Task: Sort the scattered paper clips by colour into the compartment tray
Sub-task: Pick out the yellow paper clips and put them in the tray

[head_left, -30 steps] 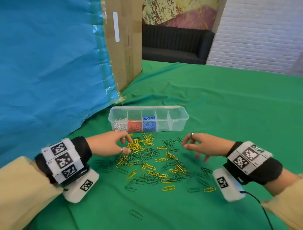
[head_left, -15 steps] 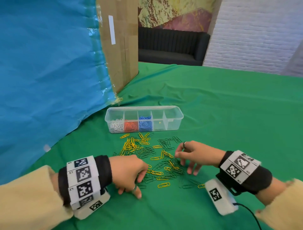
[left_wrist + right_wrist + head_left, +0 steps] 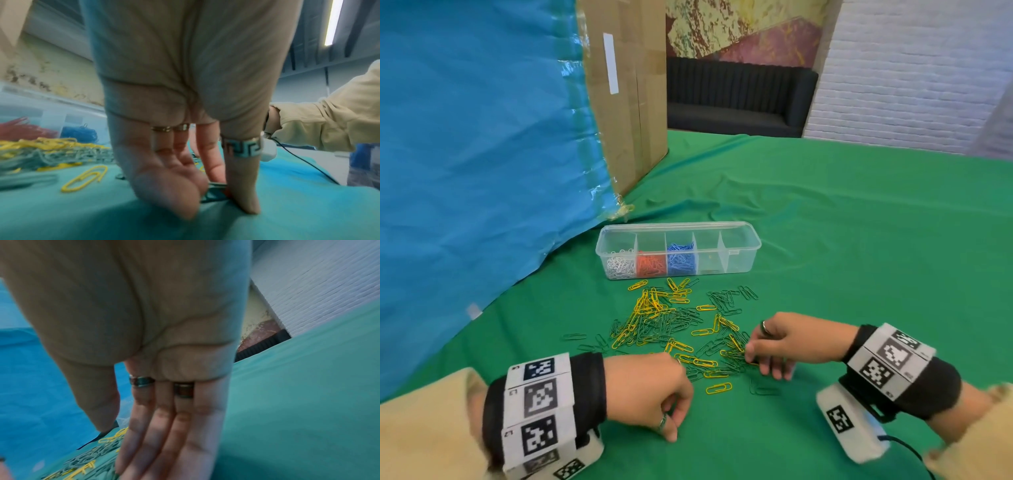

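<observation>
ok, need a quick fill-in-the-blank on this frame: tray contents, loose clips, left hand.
1. From its left end, the tray holds white, red and ____ clips.
2. The loose clips on the cloth are yellow and ____.
3. The left hand pinches a ____ clip against the cloth.

Missing: blue; green; green

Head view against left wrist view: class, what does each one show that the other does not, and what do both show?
Only the head view shows the whole compartment tray with white, red and blue clips sorted, and the right hand at the pile. Only the left wrist view shows a green paper clip pinched by the left hand against the cloth. Both show the left hand, loose yellow clips and the green cloth.
</observation>
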